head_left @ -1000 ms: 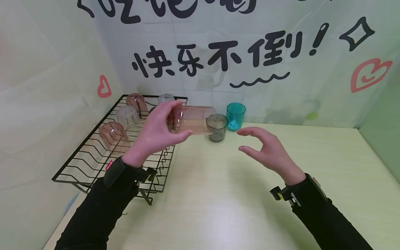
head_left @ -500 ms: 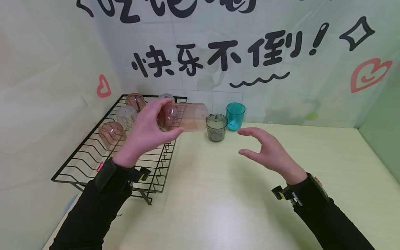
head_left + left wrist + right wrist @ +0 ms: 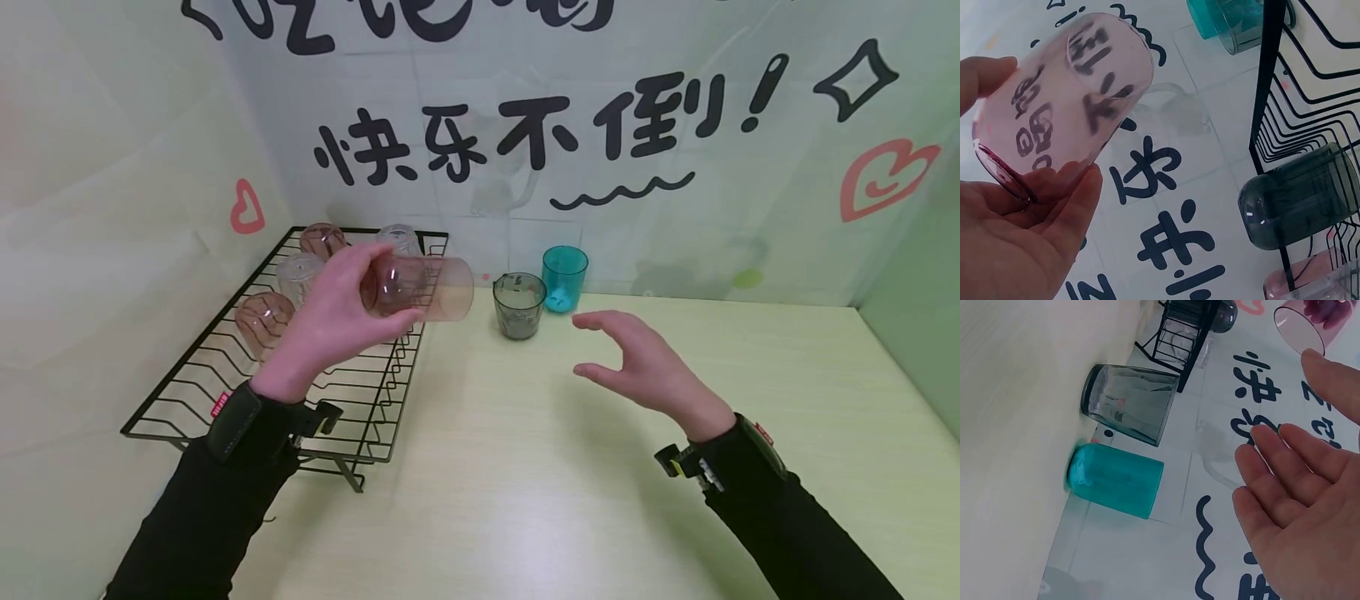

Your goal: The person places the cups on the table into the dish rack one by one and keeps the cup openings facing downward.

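Observation:
My left hand (image 3: 337,308) grips a transparent pink drinking glass (image 3: 450,292) around its base end. The glass lies sideways in the air, mouth to the right, overlapping the right part of the black wire dish rack (image 3: 352,417). In the left wrist view, thumb and fingers are on either side of the pink glass (image 3: 1054,106). My right hand (image 3: 641,367) hovers over the table with loosely bent fingers and nothing in it. Nearest to it are a teal glass (image 3: 566,275) and a grey glass (image 3: 519,308), both upright on the table.
On the rack, several glasses stand upside down: a pink one (image 3: 262,321) at the left, a clear one (image 3: 295,273) and another pink one (image 3: 322,239) behind. A dark grey glass (image 3: 1297,197) shows there too. The lettered back wall (image 3: 480,200) closes off the table.
My left hand has carried the pink glass leftward, away from the grey glass and further over the rack. The right hand has stayed almost still.

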A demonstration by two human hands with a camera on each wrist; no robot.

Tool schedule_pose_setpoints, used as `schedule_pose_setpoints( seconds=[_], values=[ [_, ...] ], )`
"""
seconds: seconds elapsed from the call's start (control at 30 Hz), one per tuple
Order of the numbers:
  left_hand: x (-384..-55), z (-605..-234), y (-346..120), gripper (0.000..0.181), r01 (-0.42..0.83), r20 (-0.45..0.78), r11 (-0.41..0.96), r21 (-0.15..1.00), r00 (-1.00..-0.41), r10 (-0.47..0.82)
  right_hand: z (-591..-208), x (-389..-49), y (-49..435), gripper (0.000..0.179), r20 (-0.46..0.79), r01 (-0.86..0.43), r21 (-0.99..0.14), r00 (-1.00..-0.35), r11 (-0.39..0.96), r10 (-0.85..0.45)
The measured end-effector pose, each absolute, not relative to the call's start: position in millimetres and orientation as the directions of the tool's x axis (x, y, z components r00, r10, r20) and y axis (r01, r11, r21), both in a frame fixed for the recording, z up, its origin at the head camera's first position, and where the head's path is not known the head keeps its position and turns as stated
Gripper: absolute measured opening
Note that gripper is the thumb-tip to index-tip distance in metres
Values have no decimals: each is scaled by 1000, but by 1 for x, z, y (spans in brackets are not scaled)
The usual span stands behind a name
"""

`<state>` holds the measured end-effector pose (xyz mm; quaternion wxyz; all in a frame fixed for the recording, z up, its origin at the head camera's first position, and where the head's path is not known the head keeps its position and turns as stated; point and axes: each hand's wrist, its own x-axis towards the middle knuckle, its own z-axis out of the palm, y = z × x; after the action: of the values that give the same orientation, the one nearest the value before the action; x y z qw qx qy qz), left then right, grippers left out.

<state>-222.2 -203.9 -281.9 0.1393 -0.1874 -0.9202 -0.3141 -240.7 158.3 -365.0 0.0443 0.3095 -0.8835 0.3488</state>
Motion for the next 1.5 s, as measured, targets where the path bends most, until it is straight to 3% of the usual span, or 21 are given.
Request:
schedule_pose_setpoints(
  seconds=[0.43, 0.83, 1.23, 1.5],
  values=[
    [-225, -275, -216, 74, 313, 277, 773, 552, -943, 184, -380, -246, 163, 56, 236, -608, -502, -780, 615, -579],
    [-228, -274, -228, 46, 270, 276, 829, 490, -950, 147, -390, -246, 167, 56, 206, -607, -439, -786, 662, -584],
    [-230, -280, -243, 32, 142, 170, 856, 498, -983, 64, -398, -248, 170, 57, 163, -585, -416, -801, 697, -576],
    [-234, -287, -250, 32, 86, 90, 873, 480, -995, 49, -402, -248, 172, 58, 146, -577, -405, -807, 710, -572]
  ],
)
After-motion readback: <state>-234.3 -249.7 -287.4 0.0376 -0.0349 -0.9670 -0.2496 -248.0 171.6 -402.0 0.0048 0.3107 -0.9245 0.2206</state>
